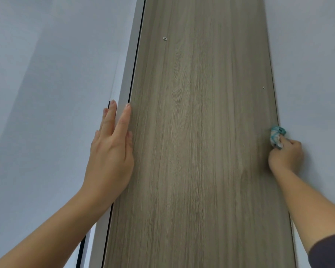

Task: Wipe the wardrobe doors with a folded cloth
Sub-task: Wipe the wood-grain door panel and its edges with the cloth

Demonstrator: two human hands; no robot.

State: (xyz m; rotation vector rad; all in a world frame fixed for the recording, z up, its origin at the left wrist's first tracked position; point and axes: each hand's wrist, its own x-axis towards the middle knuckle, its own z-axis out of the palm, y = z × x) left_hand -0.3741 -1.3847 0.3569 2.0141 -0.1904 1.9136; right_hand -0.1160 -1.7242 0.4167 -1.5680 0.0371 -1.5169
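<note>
Right now the fingers [290, 144] of my right hand [286, 153] are curled tight round the cloth [277, 137], a small white and teal wad that pokes out above my knuckles. It is pressed against the right edge of the wardrobe door [201, 132], about halfway up the part I can see. The cloth looks soft, light and limp. It is more bunched than neatly folded, so I judge it best held as a firm pad in the fist, with a flat face turned to the wood.

My left hand [112, 149] is spread flat at the door's left edge, its fingers [124, 120] straight and pointing up. Some lie on the pale strip [128, 74] beside the door and one lies on the wood grain. It holds nothing and seems only to steady the panel.

The door itself is stiff, smooth laminate that should let the cloth slide easily. A small screw head [164, 38] sits higher up, left of the door's middle. The wardrobe is the only container here, and I cannot see inside it from this angle.
</note>
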